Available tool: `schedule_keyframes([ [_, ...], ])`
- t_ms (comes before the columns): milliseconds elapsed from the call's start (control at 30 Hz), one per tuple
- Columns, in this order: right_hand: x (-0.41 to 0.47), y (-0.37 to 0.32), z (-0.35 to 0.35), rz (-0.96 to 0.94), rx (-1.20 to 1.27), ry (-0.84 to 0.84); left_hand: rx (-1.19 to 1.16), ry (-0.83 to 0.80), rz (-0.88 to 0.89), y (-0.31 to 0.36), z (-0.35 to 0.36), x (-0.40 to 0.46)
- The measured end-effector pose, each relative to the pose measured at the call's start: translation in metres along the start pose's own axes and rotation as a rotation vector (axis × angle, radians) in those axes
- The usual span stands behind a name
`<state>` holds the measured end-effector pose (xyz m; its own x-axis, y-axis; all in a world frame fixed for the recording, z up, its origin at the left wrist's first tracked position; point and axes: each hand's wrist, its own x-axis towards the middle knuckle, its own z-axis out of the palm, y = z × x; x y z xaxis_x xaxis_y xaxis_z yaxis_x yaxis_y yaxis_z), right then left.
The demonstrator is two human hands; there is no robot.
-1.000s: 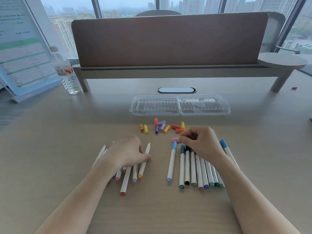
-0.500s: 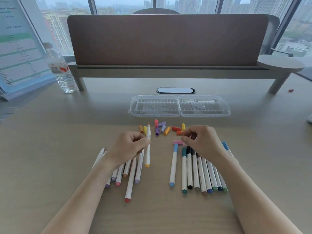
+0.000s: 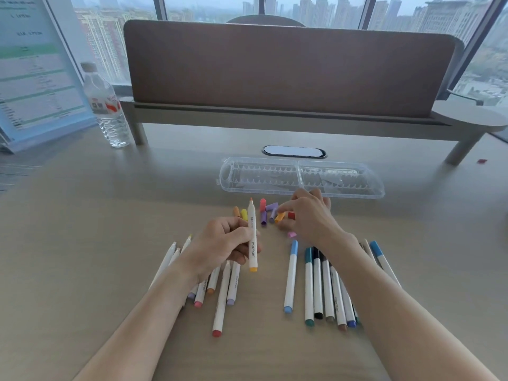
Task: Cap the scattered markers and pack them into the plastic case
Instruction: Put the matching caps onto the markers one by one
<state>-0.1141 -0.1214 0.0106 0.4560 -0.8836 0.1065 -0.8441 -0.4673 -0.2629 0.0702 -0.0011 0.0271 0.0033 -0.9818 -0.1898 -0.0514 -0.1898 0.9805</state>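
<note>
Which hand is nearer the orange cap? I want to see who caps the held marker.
Right. The right hand pinches the orange cap among the loose caps; the left hand holds the orange marker off to its left.

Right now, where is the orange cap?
In the head view, the orange cap is pinched in the right hand, among the loose caps just in front of the plastic case.

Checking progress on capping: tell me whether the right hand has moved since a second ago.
Yes. The right hand left the capped markers and went forward to the loose caps, nearer the plastic case; it now pinches an orange cap.
</note>
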Motion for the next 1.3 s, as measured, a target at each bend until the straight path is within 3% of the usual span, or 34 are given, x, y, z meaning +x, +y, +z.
schedule_keyframes([
  [267,0.0,0.013,0.006,-0.065,0.009,0.051,-0.04,-0.015,-0.016,-0.002,0.0,0.003],
  [367,-0.014,0.014,-0.004,-0.083,0.214,0.111,-0.084,0.01,-0.02,-0.004,-0.001,0.004],
  [500,-0.047,0.014,-0.018,-0.083,0.557,0.056,-0.199,0.059,-0.039,-0.006,0.0,0.008],
  [667,-0.068,0.017,-0.02,-0.093,0.653,0.054,-0.272,0.049,-0.058,-0.008,0.002,0.009],
  [833,-0.069,0.018,-0.021,-0.025,0.748,0.043,-0.161,-0.015,-0.02,-0.008,0.005,0.006],
  [1033,-0.068,0.025,-0.027,0.028,0.869,0.2,0.193,-0.096,0.102,-0.008,0.007,0.0],
  [1300,-0.069,0.024,-0.028,0.014,0.921,0.211,0.243,-0.114,0.152,-0.008,0.011,0.001],
])
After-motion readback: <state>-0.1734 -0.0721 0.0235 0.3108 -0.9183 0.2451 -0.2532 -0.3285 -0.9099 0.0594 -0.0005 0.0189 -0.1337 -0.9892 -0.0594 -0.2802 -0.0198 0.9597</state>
